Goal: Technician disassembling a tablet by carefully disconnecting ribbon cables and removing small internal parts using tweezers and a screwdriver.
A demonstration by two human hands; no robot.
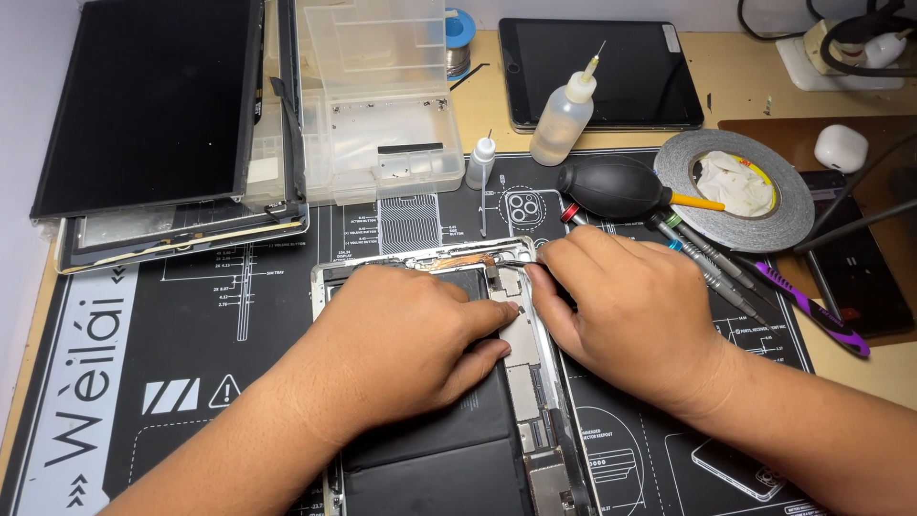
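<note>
over the opened tablet [449, 449], left hand [401, 349] flat, right hand [626, 306] pinching tweezers [511, 260].

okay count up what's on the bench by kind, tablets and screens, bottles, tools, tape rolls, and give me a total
Tablets and screens: 3 – opened tablet under both hands, detached screen, intact tablet
Squeeze bottles: 2 – large, small
Air blower: 1
Tape roll: 1
Clear parts box: 1
Total: 8
Screwdrivers overlap; not counted.

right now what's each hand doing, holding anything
Left hand: flat on the opened tablet, palm down, holding nothing.
Right hand: fingers pinched at the tablet's top edge; what it grips cannot be told.
</note>
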